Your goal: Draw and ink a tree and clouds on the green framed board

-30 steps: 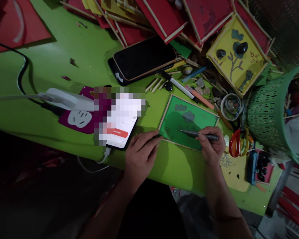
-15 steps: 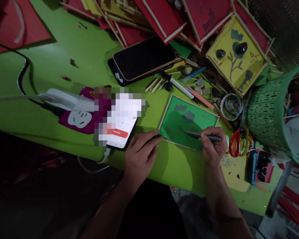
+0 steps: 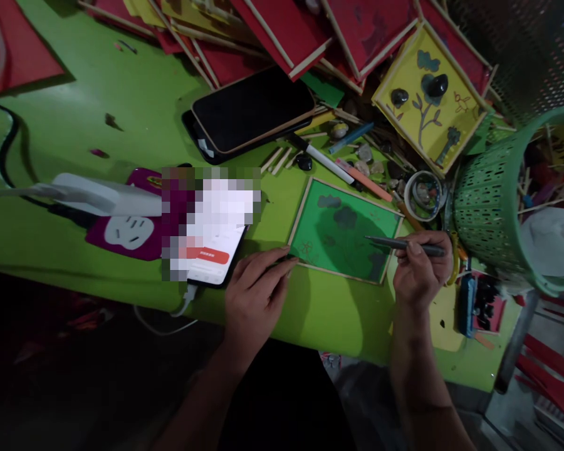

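Observation:
My right hand point(image 3: 423, 270) is closed around a dark grey pen point(image 3: 389, 243). The pen points left, its tip over the right half of a green card point(image 3: 331, 254). That card has a thin wooden stick border, grey cloud and flower shapes, and small line drawings at its lower left. My left hand point(image 3: 258, 285) lies beside the card's lower left corner, fingers stretched out and fingertips at the border. A small dark patch shows between those fingers; I cannot make out what it is. Left of this hand lies a lit smartphone point(image 3: 216, 241), partly blurred out.
Dark phones point(image 3: 256, 109) lie stacked behind. A white marker point(image 3: 326, 163), pebbles and sticks surround a tape roll point(image 3: 425, 195). Framed red cards and a yellow card point(image 3: 430, 103) are piled at the back. A green basket point(image 3: 486, 194) stands right, a purple power strip point(image 3: 122, 241) left.
My right hand has moved right with the pen, lifting its tip away from the middle of the card and covering the red scissors. My left hand stays at the card's corner. The view has shifted slightly.

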Demonstrator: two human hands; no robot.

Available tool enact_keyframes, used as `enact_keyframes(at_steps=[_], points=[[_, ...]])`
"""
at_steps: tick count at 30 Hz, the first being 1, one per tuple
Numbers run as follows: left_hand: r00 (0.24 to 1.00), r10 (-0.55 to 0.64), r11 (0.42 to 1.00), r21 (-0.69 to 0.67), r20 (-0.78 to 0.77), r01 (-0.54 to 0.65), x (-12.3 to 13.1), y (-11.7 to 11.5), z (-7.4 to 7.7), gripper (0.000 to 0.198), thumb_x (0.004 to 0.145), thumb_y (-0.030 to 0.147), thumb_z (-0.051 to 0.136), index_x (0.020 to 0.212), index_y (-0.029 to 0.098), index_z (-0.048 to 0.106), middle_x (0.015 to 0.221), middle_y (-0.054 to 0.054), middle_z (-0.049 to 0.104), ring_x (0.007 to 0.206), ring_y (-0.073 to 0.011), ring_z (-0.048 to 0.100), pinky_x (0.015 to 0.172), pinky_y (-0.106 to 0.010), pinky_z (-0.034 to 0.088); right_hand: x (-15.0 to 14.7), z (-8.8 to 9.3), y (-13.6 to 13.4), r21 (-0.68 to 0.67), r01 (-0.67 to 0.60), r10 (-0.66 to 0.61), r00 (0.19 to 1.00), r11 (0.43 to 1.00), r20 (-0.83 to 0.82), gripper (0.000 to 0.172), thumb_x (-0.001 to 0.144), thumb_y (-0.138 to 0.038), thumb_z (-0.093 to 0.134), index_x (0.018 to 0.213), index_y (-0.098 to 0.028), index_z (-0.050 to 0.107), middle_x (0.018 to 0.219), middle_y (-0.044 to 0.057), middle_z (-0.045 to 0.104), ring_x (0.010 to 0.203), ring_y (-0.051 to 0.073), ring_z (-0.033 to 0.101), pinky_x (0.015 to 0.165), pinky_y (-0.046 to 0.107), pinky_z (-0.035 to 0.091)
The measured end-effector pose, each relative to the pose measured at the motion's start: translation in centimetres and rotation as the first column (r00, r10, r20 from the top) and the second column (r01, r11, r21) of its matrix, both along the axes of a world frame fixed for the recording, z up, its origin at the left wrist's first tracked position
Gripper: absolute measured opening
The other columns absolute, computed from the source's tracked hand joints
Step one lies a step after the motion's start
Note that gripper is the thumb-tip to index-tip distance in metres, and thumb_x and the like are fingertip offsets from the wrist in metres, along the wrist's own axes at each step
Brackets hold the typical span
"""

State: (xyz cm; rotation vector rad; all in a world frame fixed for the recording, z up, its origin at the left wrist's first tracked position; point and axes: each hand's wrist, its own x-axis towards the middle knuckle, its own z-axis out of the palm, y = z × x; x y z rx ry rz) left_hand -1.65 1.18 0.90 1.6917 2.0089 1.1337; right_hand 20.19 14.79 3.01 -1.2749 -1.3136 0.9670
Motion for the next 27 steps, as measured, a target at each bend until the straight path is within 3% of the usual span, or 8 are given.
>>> enact_keyframes(at_steps=[6,16,27], points=[[0.999,0.002,1.000,0.009,-0.032,-0.002,0.0,0.1,0.1,0.032,0.092,0.006,0.065,0.115,0.027,0.070,0.116,-0.005,0.076,0.102,-0.0223,0.073,0.090,-0.042,0.057,2.2,-1.0,-0.8,-0.086,0.000,-0.001,1.000,0.996,-0.013,0.020,0.081,-0.034,0.078,0.082,-0.022,0.062,0.066,-0.005,0.061,0.052,0.010,0.055,0.046,0.022,0.038],[0.998,-0.006,1.000,-0.015,-0.057,0.006,0.0,0.1,0.2,0.029,0.092,0.006,0.066,0.113,0.026,0.072,0.115,-0.007,0.075,0.100,-0.0250,0.073,0.088,-0.044,0.056,2.0,-1.7,-1.4,-0.126,-0.132,0.137,0.990,0.983,0.037,0.018,0.085,-0.035,0.078,0.091,-0.023,0.065,0.076,-0.004,0.066,0.060,0.011,0.063,0.053,0.022,0.047],[0.999,0.018,1.000,-0.017,-0.041,-0.019,0.0,0.0,0.0,0.031,0.092,0.009,0.066,0.114,0.030,0.073,0.114,-0.004,0.076,0.100,-0.0241,0.073,0.088,-0.044,0.056,2.0,-1.7,-1.4,-0.139,-0.140,0.148,0.988,0.980,0.048,0.017,0.087,-0.034,0.077,0.092,-0.023,0.065,0.077,-0.004,0.066,0.064,0.011,0.065,0.056,0.022,0.049]])
